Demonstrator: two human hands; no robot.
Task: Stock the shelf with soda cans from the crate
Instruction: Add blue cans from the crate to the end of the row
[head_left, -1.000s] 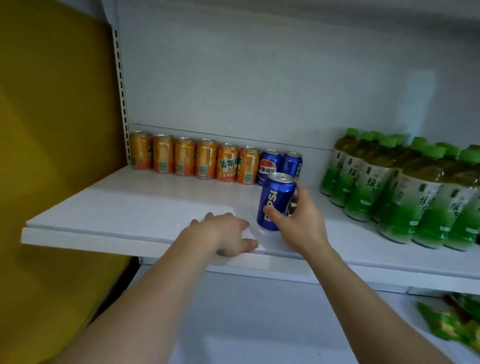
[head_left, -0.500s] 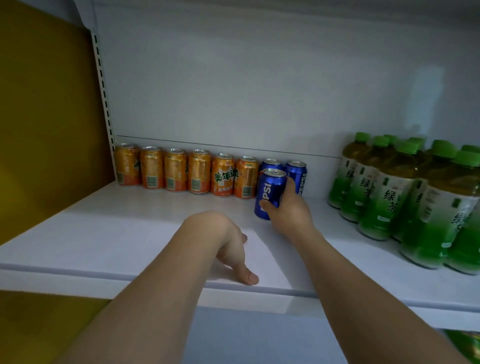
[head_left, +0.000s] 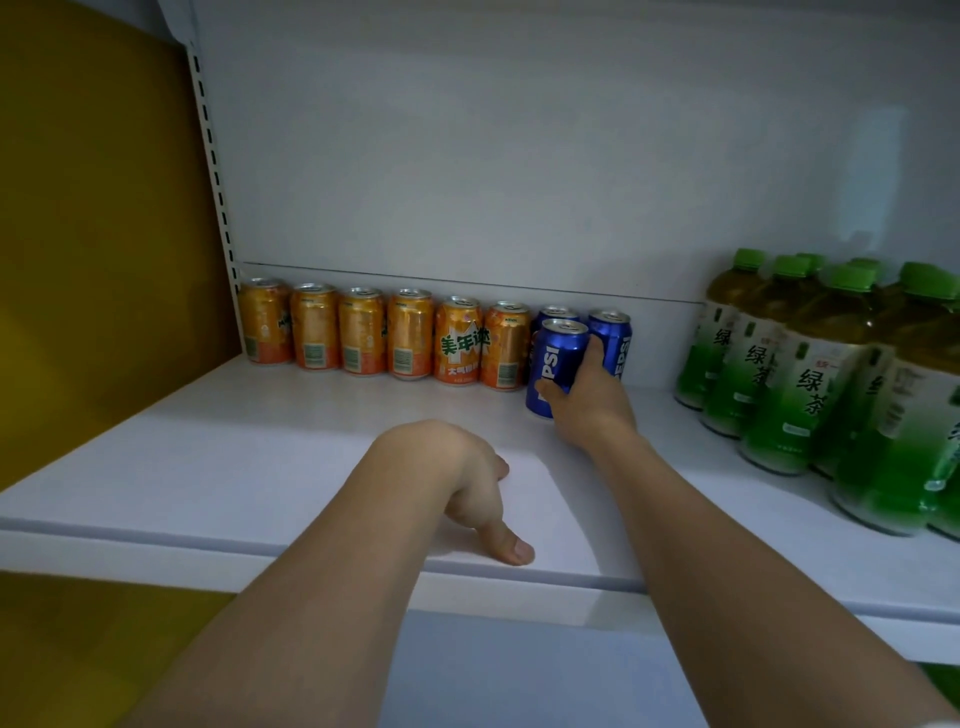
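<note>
My right hand (head_left: 589, 402) grips a blue Pepsi can (head_left: 555, 364) upright on the white shelf (head_left: 291, 447), just in front of two more blue Pepsi cans (head_left: 613, 338) at the back wall. To their left, several orange soda cans (head_left: 410, 340) stand in a row along the back. My left hand (head_left: 467, 478) rests on the shelf near its front edge, holding nothing, its fingers loosely bent and the thumb stretched along the edge. The crate is out of view.
Several green-tea bottles (head_left: 810, 374) with green caps crowd the right side of the shelf. A yellow panel (head_left: 93, 260) closes off the left. A perforated upright (head_left: 213, 171) runs along the shelf's back left corner. Bare shelf lies in front of the orange cans.
My right hand has carried the Pepsi can from the shelf's front edge back to just in front of the two blue cans. The left hand has stayed resting near the front edge.
</note>
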